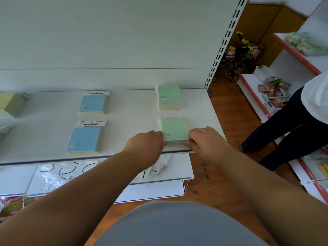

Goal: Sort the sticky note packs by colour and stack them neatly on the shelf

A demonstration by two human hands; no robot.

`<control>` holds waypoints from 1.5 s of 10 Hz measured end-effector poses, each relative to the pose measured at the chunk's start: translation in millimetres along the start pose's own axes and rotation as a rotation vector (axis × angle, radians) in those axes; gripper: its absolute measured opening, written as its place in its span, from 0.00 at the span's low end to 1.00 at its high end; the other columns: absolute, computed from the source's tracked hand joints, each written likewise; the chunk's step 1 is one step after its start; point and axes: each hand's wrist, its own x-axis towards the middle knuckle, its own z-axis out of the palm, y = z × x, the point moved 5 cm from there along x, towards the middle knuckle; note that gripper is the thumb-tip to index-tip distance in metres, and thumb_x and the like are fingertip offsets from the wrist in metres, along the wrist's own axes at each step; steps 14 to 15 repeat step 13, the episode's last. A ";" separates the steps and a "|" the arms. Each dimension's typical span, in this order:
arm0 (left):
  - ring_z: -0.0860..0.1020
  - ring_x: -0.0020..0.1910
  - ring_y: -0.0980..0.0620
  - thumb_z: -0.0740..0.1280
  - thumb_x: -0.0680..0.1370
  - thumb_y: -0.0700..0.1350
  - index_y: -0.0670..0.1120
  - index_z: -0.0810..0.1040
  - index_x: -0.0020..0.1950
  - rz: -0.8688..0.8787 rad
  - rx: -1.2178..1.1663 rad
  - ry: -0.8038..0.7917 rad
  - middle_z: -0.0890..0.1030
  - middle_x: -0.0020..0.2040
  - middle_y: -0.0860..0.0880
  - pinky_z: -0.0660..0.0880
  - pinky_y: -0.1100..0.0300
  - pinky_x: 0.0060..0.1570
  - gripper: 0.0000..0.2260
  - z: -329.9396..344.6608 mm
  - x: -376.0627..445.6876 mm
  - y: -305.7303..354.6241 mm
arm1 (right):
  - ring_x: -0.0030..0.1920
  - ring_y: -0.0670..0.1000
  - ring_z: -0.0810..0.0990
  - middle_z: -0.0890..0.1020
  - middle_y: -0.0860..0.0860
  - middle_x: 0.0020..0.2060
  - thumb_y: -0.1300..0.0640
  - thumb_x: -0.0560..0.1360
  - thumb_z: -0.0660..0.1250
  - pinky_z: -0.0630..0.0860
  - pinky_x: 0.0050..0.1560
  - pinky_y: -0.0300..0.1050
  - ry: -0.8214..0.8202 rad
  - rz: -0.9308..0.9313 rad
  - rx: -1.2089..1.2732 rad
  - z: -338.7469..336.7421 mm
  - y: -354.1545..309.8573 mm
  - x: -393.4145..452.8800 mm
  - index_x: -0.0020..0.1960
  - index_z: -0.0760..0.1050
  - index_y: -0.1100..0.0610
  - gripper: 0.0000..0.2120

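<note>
Two hands hold the near green pack (174, 129) at the front edge of the white shelf (124, 125), at about 3 o'clock on its surface. Pack lies flat, green face up, clear hang-tab end toward 12 o'clock, long axis 12–6. Left hand (149, 142) curls fingers on its 9 o'clock edge; right hand (204, 139) grips the 3 o'clock edge, thumb at the front corner. Second green stack (169, 98) sits behind; two blue packs (92, 103) at 9 o'clock.
</note>
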 end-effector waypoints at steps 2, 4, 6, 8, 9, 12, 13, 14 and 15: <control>0.73 0.41 0.45 0.52 0.83 0.54 0.46 0.69 0.52 0.017 0.016 -0.014 0.76 0.47 0.47 0.71 0.53 0.40 0.14 0.2 -0.5 -0.3 | 0.28 0.53 0.72 0.79 0.51 0.32 0.48 0.79 0.59 0.65 0.36 0.44 0.180 -0.076 -0.112 3.0 -3.6 -5.6 0.37 0.73 0.58 0.17; 0.74 0.42 0.46 0.54 0.82 0.55 0.46 0.70 0.54 -0.007 0.018 0.025 0.76 0.51 0.47 0.72 0.54 0.41 0.14 -6.2 -4.0 -1.0 | 0.30 0.52 0.73 0.78 0.50 0.32 0.44 0.78 0.57 0.71 0.36 0.47 0.255 -0.062 -0.098 -7.4 -7.4 -12.0 0.38 0.73 0.56 0.18; 0.78 0.54 0.42 0.71 0.73 0.48 0.47 0.75 0.64 0.244 0.022 0.460 0.77 0.62 0.46 0.77 0.47 0.52 0.20 -17.0 -13.6 8.0 | 0.53 0.54 0.76 0.78 0.54 0.54 0.55 0.80 0.62 0.75 0.54 0.46 0.289 -0.040 0.080 -17.9 -10.7 -7.8 0.57 0.77 0.60 0.11; 0.80 0.43 0.41 0.68 0.71 0.42 0.47 0.82 0.51 0.230 -0.040 0.436 0.81 0.51 0.46 0.80 0.49 0.43 0.10 -8.3 -9.8 12.5 | 0.49 0.56 0.78 0.80 0.54 0.50 0.58 0.78 0.63 0.76 0.53 0.52 0.250 -0.105 0.114 -11.4 -8.1 4.1 0.51 0.81 0.60 0.09; 0.80 0.45 0.42 0.62 0.73 0.45 0.48 0.82 0.51 0.173 -0.061 0.387 0.81 0.52 0.47 0.80 0.49 0.44 0.11 -11.0 -11.1 15.3 | 0.48 0.56 0.77 0.81 0.54 0.49 0.58 0.77 0.64 0.76 0.52 0.49 0.247 -0.120 0.124 -13.6 -8.8 5.4 0.50 0.81 0.60 0.09; 0.77 0.58 0.42 0.65 0.76 0.44 0.48 0.79 0.62 0.053 -0.060 0.383 0.77 0.64 0.47 0.74 0.49 0.58 0.15 -18.2 -22.3 23.1 | 0.51 0.57 0.76 0.80 0.54 0.50 0.57 0.77 0.64 0.73 0.52 0.50 0.190 -0.121 0.114 -20.8 -8.3 10.8 0.50 0.81 0.60 0.09; 0.78 0.54 0.42 0.68 0.73 0.43 0.47 0.79 0.61 -0.025 -0.075 0.505 0.78 0.59 0.47 0.75 0.50 0.53 0.16 -19.6 -38.4 18.1 | 0.53 0.55 0.75 0.79 0.53 0.52 0.57 0.76 0.65 0.72 0.55 0.47 0.290 -0.058 0.098 -30.2 -6.3 5.1 0.55 0.80 0.59 0.10; 0.78 0.54 0.42 0.68 0.73 0.43 0.47 0.79 0.61 -0.025 -0.075 0.505 0.78 0.59 0.47 0.75 0.50 0.53 0.16 -19.6 -38.4 18.1 | 0.53 0.55 0.75 0.79 0.53 0.52 0.57 0.76 0.65 0.72 0.55 0.47 0.290 -0.058 0.098 -30.2 -6.3 5.1 0.55 0.80 0.59 0.10; 0.78 0.54 0.42 0.68 0.73 0.43 0.47 0.79 0.61 -0.025 -0.075 0.505 0.78 0.59 0.47 0.75 0.50 0.53 0.16 -19.6 -38.4 18.1 | 0.53 0.55 0.75 0.79 0.53 0.52 0.57 0.76 0.65 0.72 0.55 0.47 0.290 -0.058 0.098 -30.2 -6.3 5.1 0.55 0.80 0.59 0.10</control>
